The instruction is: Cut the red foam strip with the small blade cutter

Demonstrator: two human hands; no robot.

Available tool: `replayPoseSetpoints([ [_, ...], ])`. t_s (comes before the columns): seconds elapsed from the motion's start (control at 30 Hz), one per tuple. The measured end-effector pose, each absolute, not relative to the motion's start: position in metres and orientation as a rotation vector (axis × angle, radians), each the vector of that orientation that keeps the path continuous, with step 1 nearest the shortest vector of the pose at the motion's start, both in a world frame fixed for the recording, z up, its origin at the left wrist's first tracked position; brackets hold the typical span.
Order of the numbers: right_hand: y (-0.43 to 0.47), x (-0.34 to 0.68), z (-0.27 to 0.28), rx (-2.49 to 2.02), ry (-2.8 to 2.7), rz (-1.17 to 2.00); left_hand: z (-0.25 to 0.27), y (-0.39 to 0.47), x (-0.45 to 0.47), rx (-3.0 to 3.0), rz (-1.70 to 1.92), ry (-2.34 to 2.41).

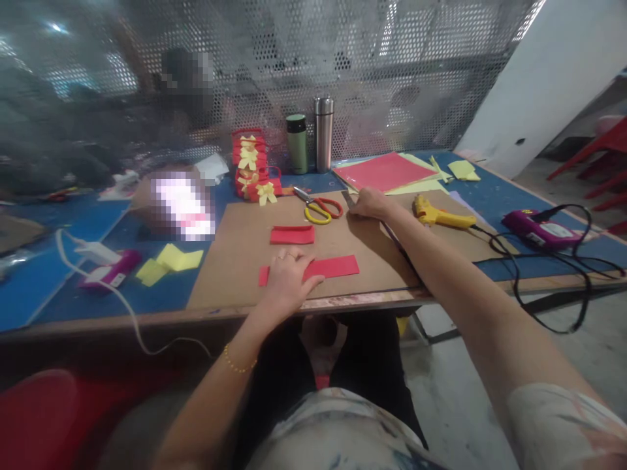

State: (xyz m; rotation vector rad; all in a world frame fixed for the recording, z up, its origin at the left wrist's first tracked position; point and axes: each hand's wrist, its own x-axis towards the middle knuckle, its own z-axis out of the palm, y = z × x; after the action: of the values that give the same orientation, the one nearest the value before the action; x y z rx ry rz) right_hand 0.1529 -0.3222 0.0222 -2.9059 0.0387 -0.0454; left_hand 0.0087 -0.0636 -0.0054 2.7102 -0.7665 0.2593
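Head view, left hand: our left hand (289, 279) lies flat, fingers spread, on the long red strip (323, 268) near the front edge of the brown board (230, 261); we judge the palm pins it against sliding.
Head view, right hand: our right hand (371, 202) reaches to the board's far edge, fingers curled over a thin grey tool (349, 198), seemingly a ruler or blade; we cannot tell whether it is gripped or only touched.
Second red piece: a shorter red strip (292, 235) lies apart, farther up the board.
Within reach: scissors (319, 208) just left of the right hand, a yellow glue gun (441, 214) to its right, red and yellow sheets (386, 172) behind.
Farther off: finished red-and-yellow pieces (252, 168), two flasks (310, 138), a purple glue gun (536, 228).
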Motion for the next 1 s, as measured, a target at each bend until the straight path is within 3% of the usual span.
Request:
replayPoseSetpoints([
  [0.2, -0.332, 0.112, 0.030, -2.825, 0.052, -0.167, -0.005, -0.062, 0.006, 2.619, 0.263, -0.739],
  [0.47, -0.359, -0.019, 0.028, -2.551, -0.160, -0.434, -0.004, -0.061, 0.003, 2.606, 0.323, -0.800],
  [0.63, -0.354, -0.073, 0.009, -2.312, -0.139, -0.315, -0.001, -0.060, 0.000, 2.569, 0.330, -0.858],
  [1.0, -0.333, -0.094, -0.013, -2.356, -0.231, -0.188, -0.008, -0.057, 0.003, 2.505, 0.404, -0.927],
])
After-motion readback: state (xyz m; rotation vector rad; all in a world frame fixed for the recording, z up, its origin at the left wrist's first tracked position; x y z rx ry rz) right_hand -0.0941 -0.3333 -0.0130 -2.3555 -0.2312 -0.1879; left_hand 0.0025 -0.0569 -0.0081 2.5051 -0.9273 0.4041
